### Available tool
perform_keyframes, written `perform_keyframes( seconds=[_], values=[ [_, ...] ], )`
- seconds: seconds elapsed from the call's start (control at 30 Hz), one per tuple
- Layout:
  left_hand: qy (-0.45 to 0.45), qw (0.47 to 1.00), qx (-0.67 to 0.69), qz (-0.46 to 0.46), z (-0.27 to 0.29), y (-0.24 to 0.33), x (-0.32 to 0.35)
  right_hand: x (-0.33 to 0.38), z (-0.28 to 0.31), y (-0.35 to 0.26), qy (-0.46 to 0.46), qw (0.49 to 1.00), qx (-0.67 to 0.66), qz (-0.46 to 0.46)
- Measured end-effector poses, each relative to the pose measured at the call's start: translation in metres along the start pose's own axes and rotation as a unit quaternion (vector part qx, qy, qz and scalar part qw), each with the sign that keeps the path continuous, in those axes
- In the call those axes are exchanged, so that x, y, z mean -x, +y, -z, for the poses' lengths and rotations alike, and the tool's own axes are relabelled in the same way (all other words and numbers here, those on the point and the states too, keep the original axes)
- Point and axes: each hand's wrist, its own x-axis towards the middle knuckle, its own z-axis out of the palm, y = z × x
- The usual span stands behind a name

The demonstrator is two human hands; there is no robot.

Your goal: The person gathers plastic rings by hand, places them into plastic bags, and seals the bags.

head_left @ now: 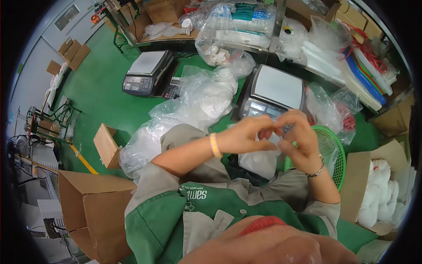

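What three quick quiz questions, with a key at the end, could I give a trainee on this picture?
1. Multiple choice: which wrist wears the yellow band?
A) the left hand's
B) the right hand's
C) both

2. True or false: in the picture, the right hand is nearer to the green basket than the left hand is.

3. Fill in the number: the scales with flat, pale tops that show in the picture come to ___.

Key: 1: A. 2: true. 3: two.
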Motion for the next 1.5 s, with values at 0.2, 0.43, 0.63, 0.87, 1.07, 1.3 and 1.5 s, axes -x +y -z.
perform_keyframes(
  seconds=[0.2, 0.43, 0.63, 0.87, 1.07, 1.3, 1.5],
  values=[
    [-0.116, 0.993, -0.028, 0.020, -0.010, 0.002, -0.001, 0.008, -0.017, 0.023, 0.045, 0.997, 0.042, -0.045],
    [-0.037, 0.952, 0.277, 0.128, -0.004, -0.014, 0.002, 0.006, -0.007, 0.037, -0.013, 0.985, 0.026, -0.169],
    [-0.034, 0.940, 0.303, 0.151, 0.009, -0.019, -0.001, 0.018, -0.013, 0.026, -0.031, 0.901, -0.271, -0.337],
    [0.012, 0.972, 0.220, 0.084, 0.013, -0.023, 0.003, 0.007, -0.021, 0.016, -0.024, 0.994, 0.082, -0.072],
    [0.108, 0.981, -0.144, -0.067, 0.009, -0.008, -0.003, 0.013, -0.016, 0.033, -0.062, 0.980, 0.114, -0.153],
    [0.187, 0.948, -0.208, -0.154, 0.016, -0.014, 0.001, 0.016, -0.025, 0.037, -0.091, 0.894, -0.292, -0.327],
    [0.102, 0.944, -0.262, -0.175, 0.007, -0.012, 0.001, 0.023, -0.020, 0.031, -0.104, 0.903, -0.247, -0.336]
  ],
)
